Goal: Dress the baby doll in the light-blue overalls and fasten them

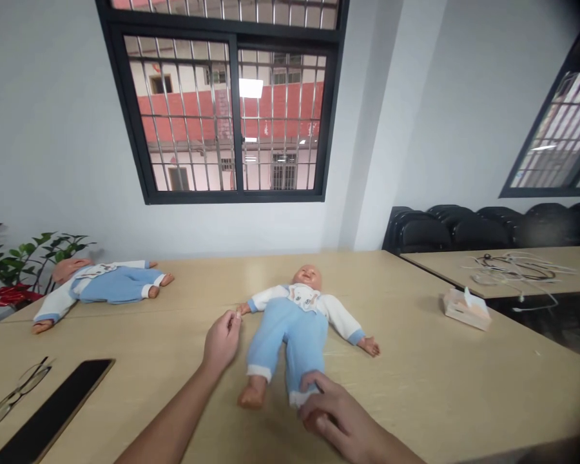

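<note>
A baby doll [290,322] in a white top and light-blue trousers lies on its back on the table, its head pointing away from me. My left hand [223,338] is closed, with the fingertips at the doll's small hand [243,309] on the left side. Around the doll's foot on the right, my right hand [336,412] has its fingers curled at the trouser cuff, covering most of that foot. The doll's other foot [252,394] is bare and rests on the table.
A second, similarly dressed doll [111,283] lies at the far left near a potted plant [33,258]. Closer on the left are a dark phone [53,409] and glasses [14,396]. On the right are a tissue pack [466,309], tangled cables [512,267] and black chairs [473,229].
</note>
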Action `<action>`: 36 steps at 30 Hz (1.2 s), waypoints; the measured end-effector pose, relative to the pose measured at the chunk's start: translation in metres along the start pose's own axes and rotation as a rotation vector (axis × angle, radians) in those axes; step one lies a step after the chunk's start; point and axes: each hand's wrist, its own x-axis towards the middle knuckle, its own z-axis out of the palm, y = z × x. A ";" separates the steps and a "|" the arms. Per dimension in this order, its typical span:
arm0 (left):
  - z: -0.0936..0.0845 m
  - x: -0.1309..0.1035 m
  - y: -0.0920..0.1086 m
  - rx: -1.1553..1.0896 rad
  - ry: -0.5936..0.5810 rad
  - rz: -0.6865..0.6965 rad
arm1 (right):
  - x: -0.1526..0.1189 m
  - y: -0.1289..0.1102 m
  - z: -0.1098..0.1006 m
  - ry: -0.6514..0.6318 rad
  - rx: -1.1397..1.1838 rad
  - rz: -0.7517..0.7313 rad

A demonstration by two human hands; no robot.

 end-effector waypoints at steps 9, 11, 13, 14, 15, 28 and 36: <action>0.000 0.008 -0.015 -0.002 0.008 0.088 | -0.068 -0.047 -0.003 -0.019 0.023 0.143; -0.001 0.008 -0.016 -0.015 -0.034 0.093 | -0.077 -0.055 -0.009 -0.050 0.005 0.189; -0.002 0.008 -0.015 -0.034 -0.096 0.107 | -0.078 -0.062 -0.018 -0.119 0.002 0.212; -0.002 0.008 -0.014 -0.046 -0.132 0.117 | -0.076 -0.063 -0.023 -0.147 0.005 0.198; -0.002 0.008 -0.012 -0.053 -0.168 0.132 | -0.071 -0.064 -0.029 -0.159 0.011 0.172; 0.031 0.036 -0.015 -0.439 -0.541 -0.021 | 0.164 0.036 -0.064 -0.079 -0.444 0.152; 0.037 0.032 -0.016 -0.508 -0.499 -0.068 | 0.202 0.077 -0.038 -0.238 -0.627 0.280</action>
